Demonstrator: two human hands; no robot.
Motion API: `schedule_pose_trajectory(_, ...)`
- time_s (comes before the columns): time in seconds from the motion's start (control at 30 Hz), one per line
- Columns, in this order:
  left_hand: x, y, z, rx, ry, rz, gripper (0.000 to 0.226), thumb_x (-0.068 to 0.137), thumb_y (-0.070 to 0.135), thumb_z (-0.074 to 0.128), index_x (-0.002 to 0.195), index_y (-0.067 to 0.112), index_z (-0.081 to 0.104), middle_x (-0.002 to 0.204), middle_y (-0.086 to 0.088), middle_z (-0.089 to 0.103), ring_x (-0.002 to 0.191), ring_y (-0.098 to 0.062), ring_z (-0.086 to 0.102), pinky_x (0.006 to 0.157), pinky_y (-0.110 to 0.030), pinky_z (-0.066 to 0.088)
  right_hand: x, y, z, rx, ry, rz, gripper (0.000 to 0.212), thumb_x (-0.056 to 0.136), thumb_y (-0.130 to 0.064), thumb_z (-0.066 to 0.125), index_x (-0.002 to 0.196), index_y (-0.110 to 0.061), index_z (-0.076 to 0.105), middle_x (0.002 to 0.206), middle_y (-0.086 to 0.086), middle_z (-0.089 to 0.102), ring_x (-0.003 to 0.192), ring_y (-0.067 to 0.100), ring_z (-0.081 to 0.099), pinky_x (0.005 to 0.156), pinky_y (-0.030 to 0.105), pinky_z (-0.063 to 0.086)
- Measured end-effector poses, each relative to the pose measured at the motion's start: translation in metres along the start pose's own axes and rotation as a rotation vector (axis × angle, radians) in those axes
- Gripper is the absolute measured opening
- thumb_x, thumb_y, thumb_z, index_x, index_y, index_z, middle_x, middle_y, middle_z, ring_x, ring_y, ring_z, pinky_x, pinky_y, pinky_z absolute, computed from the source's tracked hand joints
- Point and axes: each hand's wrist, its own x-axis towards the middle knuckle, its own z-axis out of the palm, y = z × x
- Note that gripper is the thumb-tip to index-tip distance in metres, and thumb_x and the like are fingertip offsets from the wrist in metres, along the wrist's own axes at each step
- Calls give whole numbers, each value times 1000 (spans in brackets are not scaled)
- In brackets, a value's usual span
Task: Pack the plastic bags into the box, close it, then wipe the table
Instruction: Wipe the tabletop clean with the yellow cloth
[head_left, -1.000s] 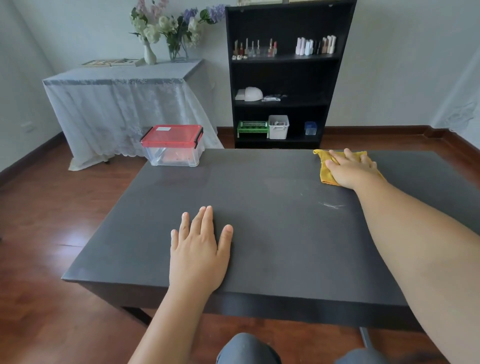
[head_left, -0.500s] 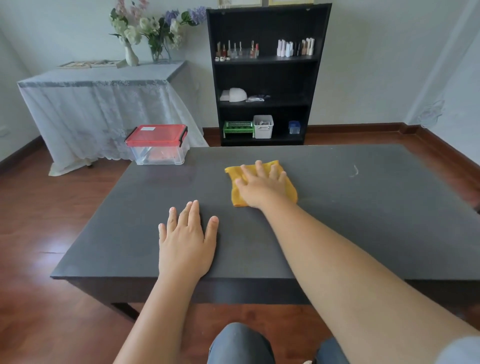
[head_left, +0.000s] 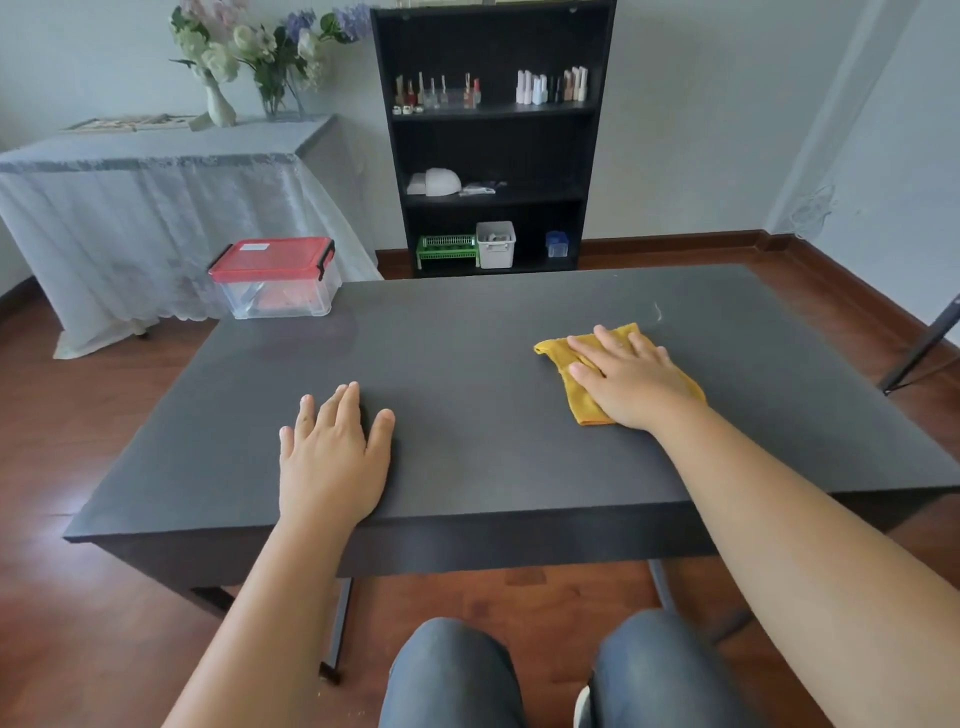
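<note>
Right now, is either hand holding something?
No. The right hand presses flat on the yellow cloth's middle; the left hand rests flat on the table.

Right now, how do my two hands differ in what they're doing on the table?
The right hand presses flat on the yellow cloth, while the left hand lies on the bare table with nothing under it. The right hand reaches farther out, toward the table's right side; the left hand rests near the front edge, left of centre. The left hand's thumb is splayed wider. Both hands are flat, palm down, fingers straight.
</note>
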Motion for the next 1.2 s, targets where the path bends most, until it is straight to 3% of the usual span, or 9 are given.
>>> schedule_pose_trajectory(0.17,-1,-2,1,7,7,8,65,95,55,23,151,20,25,158,4,27,148,-26,9,117,-47,10,-27,53,-2,25,22,328,57,92,-63,4,148,-53,3,162,-10,-3,147,31,-6,116,53,-2)
schedule_pose_trajectory(0.3,-3,0,-3,25,44,35,62,97,51,26,149,18,29,156,1,30,147,-28,11,117,-48,12,-38,12,5,53,39,468,58,95,-59,4,151,-44,2,163,-2,-7,146,39,-8,115,57,-6)
schedule_pose_trajectory(0.57,-8,9,-10,91,115,125,51,99,40,31,143,16,42,151,0,40,145,-32,17,115,-51,13,-73,-147,39,42,31,-3,58,96,-57,8,152,-40,4,162,2,-10,144,41,-13,113,57,-12)
schedule_pose_trajectory(0.7,-7,12,-11,88,105,108,51,100,40,28,144,17,40,153,0,37,146,-30,14,116,-51,10,-84,-169,42,21,6,-174,57,97,-58,10,151,-41,6,162,-1,-10,145,38,-14,114,54,-12)
schedule_pose_trajectory(0.87,-12,26,-9,56,92,126,51,100,40,30,145,17,40,154,1,36,146,-29,14,116,-51,11,-92,-111,36,20,-13,-303,54,94,-64,8,147,-53,7,161,-14,-8,148,27,-9,117,47,-7)
schedule_pose_trajectory(1.2,-22,69,8,20,41,218,54,100,44,26,147,20,36,156,4,31,147,-27,10,117,-50,9,-106,93,2,-1,45,223,61,85,-71,5,145,-58,4,161,-16,-4,148,25,-4,117,49,1)
